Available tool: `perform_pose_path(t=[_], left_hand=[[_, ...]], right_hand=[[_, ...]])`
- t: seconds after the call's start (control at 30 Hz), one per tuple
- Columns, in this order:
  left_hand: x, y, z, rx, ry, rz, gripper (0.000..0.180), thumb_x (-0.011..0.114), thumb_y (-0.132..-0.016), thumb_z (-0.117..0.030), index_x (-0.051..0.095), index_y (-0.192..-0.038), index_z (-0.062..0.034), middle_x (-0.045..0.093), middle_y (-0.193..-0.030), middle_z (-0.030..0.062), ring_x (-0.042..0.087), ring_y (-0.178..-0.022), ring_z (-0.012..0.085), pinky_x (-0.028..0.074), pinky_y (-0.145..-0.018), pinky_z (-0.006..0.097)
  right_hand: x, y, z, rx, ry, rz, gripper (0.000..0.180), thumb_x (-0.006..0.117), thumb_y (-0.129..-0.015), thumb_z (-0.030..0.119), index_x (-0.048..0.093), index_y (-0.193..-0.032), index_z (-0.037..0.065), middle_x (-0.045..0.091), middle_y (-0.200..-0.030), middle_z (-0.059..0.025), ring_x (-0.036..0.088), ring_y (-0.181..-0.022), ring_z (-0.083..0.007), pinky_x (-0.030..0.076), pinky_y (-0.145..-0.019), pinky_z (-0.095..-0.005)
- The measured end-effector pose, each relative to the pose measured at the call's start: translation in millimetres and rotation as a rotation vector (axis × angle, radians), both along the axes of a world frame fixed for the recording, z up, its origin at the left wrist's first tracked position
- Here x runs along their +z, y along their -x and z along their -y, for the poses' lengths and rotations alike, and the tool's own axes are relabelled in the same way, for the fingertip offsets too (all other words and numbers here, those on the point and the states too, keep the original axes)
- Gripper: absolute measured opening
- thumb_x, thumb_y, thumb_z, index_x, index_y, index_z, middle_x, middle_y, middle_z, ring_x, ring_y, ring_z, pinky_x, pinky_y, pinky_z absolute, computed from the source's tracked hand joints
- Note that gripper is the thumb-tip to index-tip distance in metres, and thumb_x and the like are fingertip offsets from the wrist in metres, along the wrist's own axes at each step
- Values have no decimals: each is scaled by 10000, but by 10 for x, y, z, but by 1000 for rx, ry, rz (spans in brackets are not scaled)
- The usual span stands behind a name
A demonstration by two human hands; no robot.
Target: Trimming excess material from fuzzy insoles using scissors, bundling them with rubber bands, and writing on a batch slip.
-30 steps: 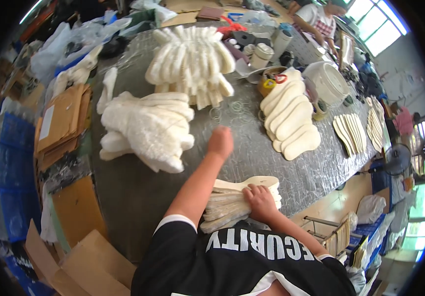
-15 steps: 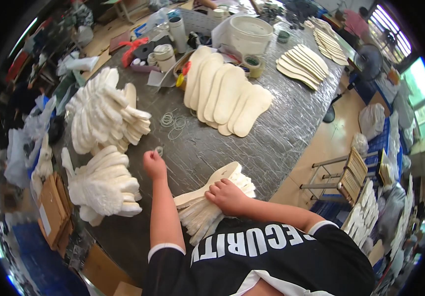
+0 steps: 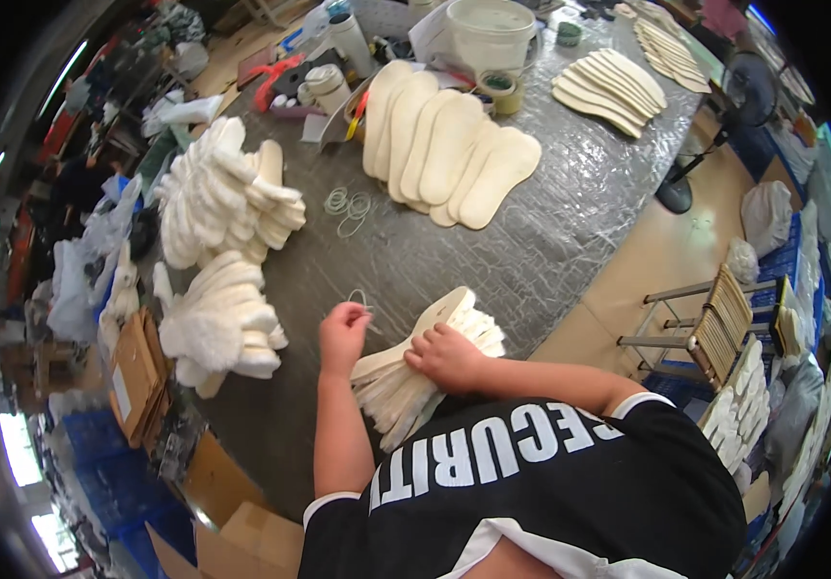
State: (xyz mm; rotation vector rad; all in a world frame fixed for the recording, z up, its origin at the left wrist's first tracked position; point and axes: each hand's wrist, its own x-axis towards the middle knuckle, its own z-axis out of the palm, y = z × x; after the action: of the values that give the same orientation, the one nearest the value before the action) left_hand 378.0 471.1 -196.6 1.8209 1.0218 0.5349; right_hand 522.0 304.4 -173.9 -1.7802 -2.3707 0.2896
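Observation:
My right hand [image 3: 446,359] wraps round the narrow middle of a stack of fleecy insoles [image 3: 391,391], held on edge near my chest with a smooth cream face on its far side. Just left of the stack, my left hand [image 3: 341,338] pinches a thin pale rubber band [image 3: 365,301], whose loop sticks up from the fingertips. More rubber bands [image 3: 350,207] lie loose on the dark table farther away. To the left are two heaps of bundled fleecy insoles, a far heap [image 3: 217,207] and a near heap [image 3: 217,323].
A fanned row of cream insoles [image 3: 449,145] lies across the table's middle, with another row [image 3: 608,92] at far right. A white bucket [image 3: 490,43], tape rolls [image 3: 500,89] and bottles stand behind. A stool [image 3: 714,323] and a fan [image 3: 748,92] are on the right.
My left hand has moved right with the rubber band, toward the insole stack. My right hand keeps its grip on the stack. The whole view has shifted slightly.

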Motion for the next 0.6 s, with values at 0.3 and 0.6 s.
perform_pose_path(t=[0.3, 0.6], left_hand=[[111, -85, 533, -286, 200, -42, 67, 646, -753, 21, 584, -751, -4, 604, -716, 17, 549, -689, 85, 457, -629, 239], [102, 130, 418, -146, 717, 392, 88, 579, -791, 66, 537, -809, -9, 602, -764, 49, 576, -686, 122, 503, -701, 248]], right_hand=[[73, -94, 78, 40, -26, -6, 352, 561, -745, 189, 540, -1077, 75, 497, -1245, -166, 565, -934, -223, 388, -835, -326], [91, -161, 107, 65, 88, -89, 360, 658, -638, 157, 537, -975, 116, 571, -909, -10, 558, -898, -200, 383, -822, -327]])
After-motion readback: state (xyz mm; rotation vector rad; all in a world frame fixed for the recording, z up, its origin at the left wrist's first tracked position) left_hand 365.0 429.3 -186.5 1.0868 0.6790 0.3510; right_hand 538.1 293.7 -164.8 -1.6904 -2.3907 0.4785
